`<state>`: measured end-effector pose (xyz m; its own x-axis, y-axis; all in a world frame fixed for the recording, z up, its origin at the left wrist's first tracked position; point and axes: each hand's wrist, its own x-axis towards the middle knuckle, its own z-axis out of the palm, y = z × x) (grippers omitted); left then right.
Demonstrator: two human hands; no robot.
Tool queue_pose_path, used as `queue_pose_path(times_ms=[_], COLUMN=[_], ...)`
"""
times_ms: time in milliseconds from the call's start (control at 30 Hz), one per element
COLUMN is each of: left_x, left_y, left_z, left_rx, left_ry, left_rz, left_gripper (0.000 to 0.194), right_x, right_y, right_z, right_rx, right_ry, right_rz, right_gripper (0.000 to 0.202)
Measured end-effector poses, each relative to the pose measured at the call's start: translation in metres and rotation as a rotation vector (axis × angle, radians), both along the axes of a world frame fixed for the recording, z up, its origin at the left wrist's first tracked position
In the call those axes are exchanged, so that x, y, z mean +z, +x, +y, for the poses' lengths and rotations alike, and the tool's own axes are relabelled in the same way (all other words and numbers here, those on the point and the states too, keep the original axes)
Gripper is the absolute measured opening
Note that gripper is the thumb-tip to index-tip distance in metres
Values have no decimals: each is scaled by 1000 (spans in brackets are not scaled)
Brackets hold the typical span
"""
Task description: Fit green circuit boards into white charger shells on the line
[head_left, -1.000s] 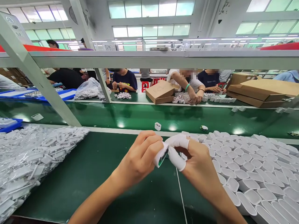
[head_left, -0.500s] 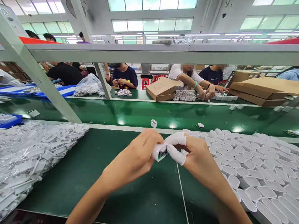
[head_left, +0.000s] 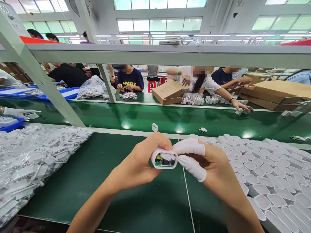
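Here we hold one case (head_left: 165, 167), board (head_left: 160, 163) inside: left hand (head_left: 143, 157) clamped around it, right hand (head_left: 216, 161) pinching its end; shells (head_left: 264, 181) rightward, to the bench's (head_left: 136, 210) far edge.

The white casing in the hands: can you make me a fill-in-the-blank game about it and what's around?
1. Inside the held white casing, the circuit board is ____.
2. White finger cots sit on the ____ hand.
3. Small white parts are piled toward the picture's ____ edge.

Missing words: green; right; left.
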<state>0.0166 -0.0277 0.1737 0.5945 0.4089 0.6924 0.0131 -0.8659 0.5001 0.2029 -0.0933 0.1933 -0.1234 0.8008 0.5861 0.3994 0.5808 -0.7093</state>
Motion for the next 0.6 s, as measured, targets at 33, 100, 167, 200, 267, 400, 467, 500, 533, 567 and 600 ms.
queue_pose_path(times_ms=[33, 100, 167, 200, 267, 400, 467, 500, 533, 567, 600], left_x=[0, 0, -1, -1, -2, -2, -2, -2, -2, -2, -3], left_y=[0, 0, 1, 1, 1, 1, 2, 3, 4, 5, 7], left_z=[-1, -1, 0, 0, 0, -5, -9, -10, -12, -13, -14], left_rx=[1, 0, -7, -11, -5, 73, 128, 162, 197, 231, 262], left_ry=[8, 36, 72, 85, 94, 93, 170, 227, 285, 336, 379], left_rz=[4, 20, 43, 54, 52, 32, 43, 46, 46, 48, 50], left_gripper=[32, 32, 31, 30, 30, 32, 36, 37, 37, 37, 37], right_x=[0, 0, 0, 0, -1, -4, -5, -6, -6, -6, -7], right_y=[-1, -3, -5, -5, -5, -3, -3, -4, -4, -5, -5], right_z=[-1, -1, -2, -1, -1, -3, -4, -5, -5, -5, -5], right_rx=[-12, -34, -52, -58, -73, -116, -155, -178, -200, -221, -239], right_ry=[-15, -63, -113, -124, -94, 86, 133, 145, 152, 155, 149], right_rz=[1, 3, 3, -3, -25, -92, -130, -149, -167, -183, -196], right_gripper=[9, 6, 7, 9, 11, 13, 14, 16, 18, 20, 22])
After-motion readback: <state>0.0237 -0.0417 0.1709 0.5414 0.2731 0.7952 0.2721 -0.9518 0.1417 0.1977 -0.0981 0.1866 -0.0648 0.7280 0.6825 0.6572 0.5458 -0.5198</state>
